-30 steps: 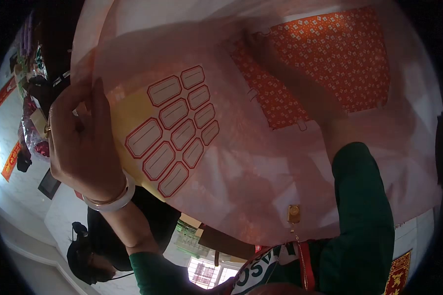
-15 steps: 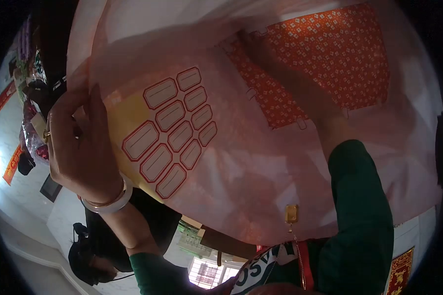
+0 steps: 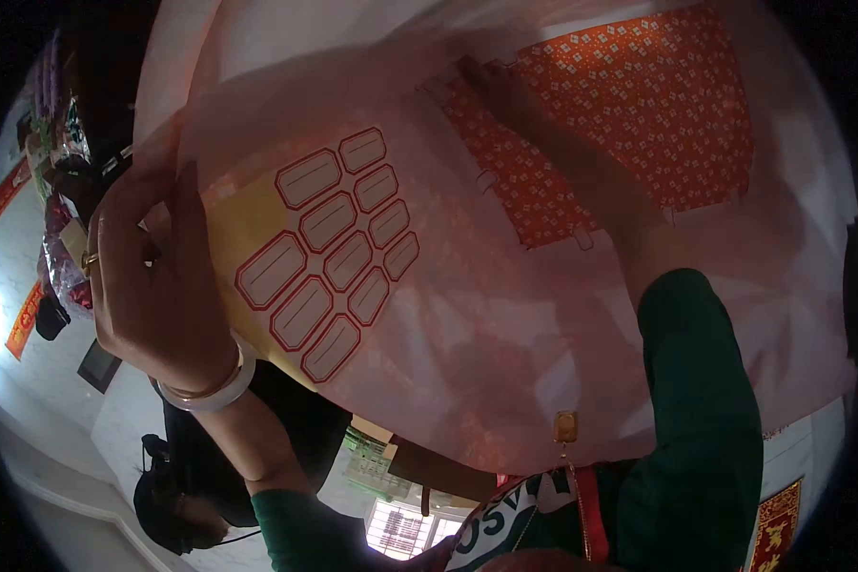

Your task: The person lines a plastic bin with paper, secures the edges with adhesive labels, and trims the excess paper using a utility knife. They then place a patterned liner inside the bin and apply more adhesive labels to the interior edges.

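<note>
A large pink sheet (image 3: 467,381) fills most of the view. My left hand (image 3: 157,257), with a white bangle and a ring, pinches its left edge between thumb and fingers. Right of it lies a yellow piece (image 3: 248,224) bearing several white labels (image 3: 305,181) with red borders. An orange-red panel (image 3: 648,105) with small white flowers lies on the pink sheet at upper right, with small clip-like loops along its edges. My right hand (image 3: 496,91) reaches to the panel's upper left corner, fingers bent together; what its fingertips hold is too dark to make out.
A gold pendant (image 3: 565,427) hangs near the front of my green top. At lower left is another person in black (image 3: 186,496). Bagged items (image 3: 67,229) are at the far left. A bright window (image 3: 398,529) shows at the bottom.
My left hand has shifted very slightly left. The fingers of my right hand have changed position a little at the panel's corner.
</note>
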